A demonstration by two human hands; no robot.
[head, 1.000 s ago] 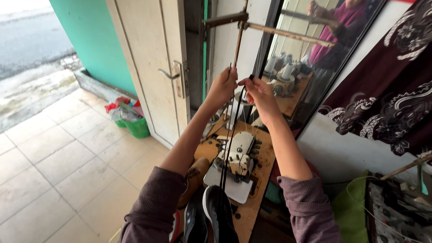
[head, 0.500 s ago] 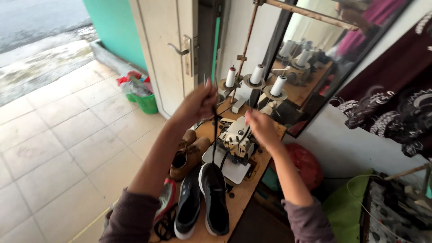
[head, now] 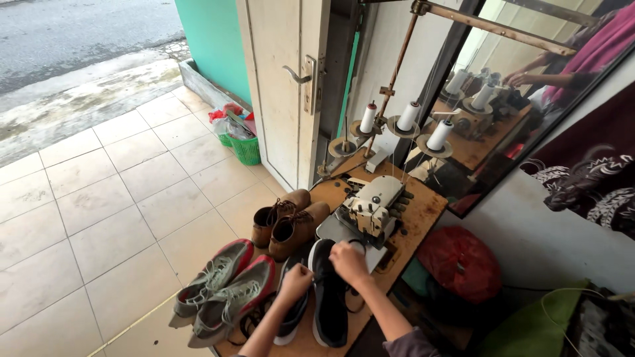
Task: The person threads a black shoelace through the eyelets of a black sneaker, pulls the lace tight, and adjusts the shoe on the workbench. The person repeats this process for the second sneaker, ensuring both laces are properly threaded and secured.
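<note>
Hands first: right hand [head: 349, 262] closed in a loose fist, fingers curled down on the collar of the right one of two dark sneakers [head: 329, 297]; what exactly it pinches can't be told, maybe lace or collar edge. Left hand [head: 296, 279] also curled shut, knuckles up, sitting on the left dark sneaker beside it; grip contents hidden. Both dark sneakers lie side by side, toes toward the camera, on the near end of a wooden sewing table [head: 423, 210]. Just behind the right hand: one cream overlock sewing machine [head: 372, 206]. Left of the dark pair: two brown leather boots [head: 289, 221], touching each other. Further left, at the table's edge: two grey sneakers with red trim [head: 221, 284], laces up. Back of the table: three white thread cones [head: 408, 116] on a stand with a rusty upright rod. One mirror [head: 529, 99] leans against the wall behind. One red plastic bag [head: 460, 263] under the table's right side. One green basket [head: 247, 149] on the tiled floor by the cream door [head: 281, 86].
</note>
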